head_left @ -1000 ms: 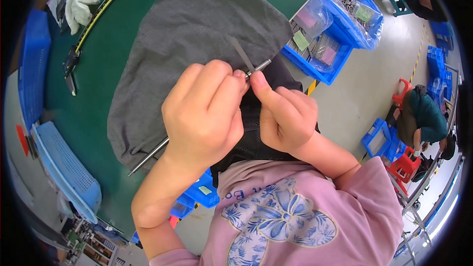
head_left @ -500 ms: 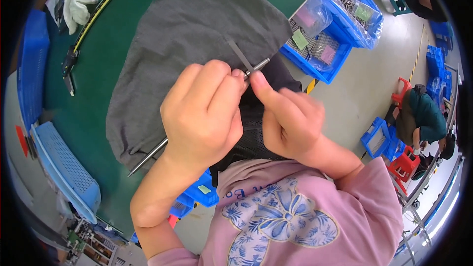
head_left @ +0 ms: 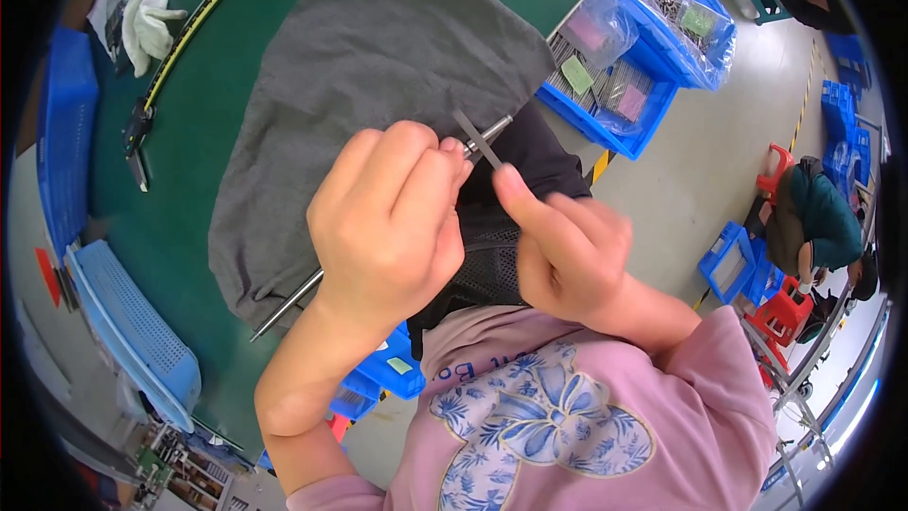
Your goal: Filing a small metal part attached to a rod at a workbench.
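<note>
My left hand (head_left: 383, 218) is closed around a slim steel rod (head_left: 291, 303). The rod runs diagonally under my wrist, and its stepped tip pokes out beyond my fingertips. Pinched between the thumb and fingers of my right hand (head_left: 572, 251) is a thin flat grey strip (head_left: 480, 140), shaped like a small file. It lies across the rod near the tip; whether it touches the metal I cannot tell. Beneath both hands a dark grey cloth (head_left: 378, 47) covers the table edge and reaches toward my lap.
Blue bins (head_left: 643, 137) with bundled rods and bagged metal parts stand to the right. On the green table (head_left: 189, 189) lie a caliper (head_left: 137, 147) and a white glove (head_left: 147, 24). A light blue basket (head_left: 142, 341) is at the left. A co-worker (head_left: 823, 218) bends over at far right.
My right hand has drawn back toward the lower right, pulling the strip along across the rod. My left hand and the rod have stayed nearly in place.
</note>
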Demonstrator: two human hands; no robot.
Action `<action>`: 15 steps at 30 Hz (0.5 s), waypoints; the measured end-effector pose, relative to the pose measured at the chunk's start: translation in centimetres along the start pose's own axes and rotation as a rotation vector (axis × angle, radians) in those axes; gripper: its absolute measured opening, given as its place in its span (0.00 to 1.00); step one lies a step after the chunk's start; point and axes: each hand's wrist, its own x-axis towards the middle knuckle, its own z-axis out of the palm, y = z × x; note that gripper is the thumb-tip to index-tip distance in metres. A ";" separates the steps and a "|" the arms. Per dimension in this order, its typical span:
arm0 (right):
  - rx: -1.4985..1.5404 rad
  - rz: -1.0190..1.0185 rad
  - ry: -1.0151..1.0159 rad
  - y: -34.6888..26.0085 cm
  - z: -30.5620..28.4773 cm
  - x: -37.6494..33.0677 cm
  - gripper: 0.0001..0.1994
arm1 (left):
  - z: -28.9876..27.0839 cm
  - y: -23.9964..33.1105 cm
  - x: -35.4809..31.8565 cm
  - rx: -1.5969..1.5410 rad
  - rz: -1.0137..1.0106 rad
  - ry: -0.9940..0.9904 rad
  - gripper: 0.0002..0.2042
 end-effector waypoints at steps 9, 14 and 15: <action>0.036 -0.025 -0.014 -0.4 -0.7 1.1 0.28 | -0.2 0.0 0.2 0.000 -0.003 -0.005 0.08; 0.033 -0.013 -0.028 -0.5 -0.7 0.8 0.28 | 0.0 0.0 0.0 -0.002 -0.007 0.025 0.08; 0.031 -0.010 -0.035 -0.6 -0.9 0.8 0.28 | 0.0 0.1 -0.1 0.005 -0.007 0.011 0.08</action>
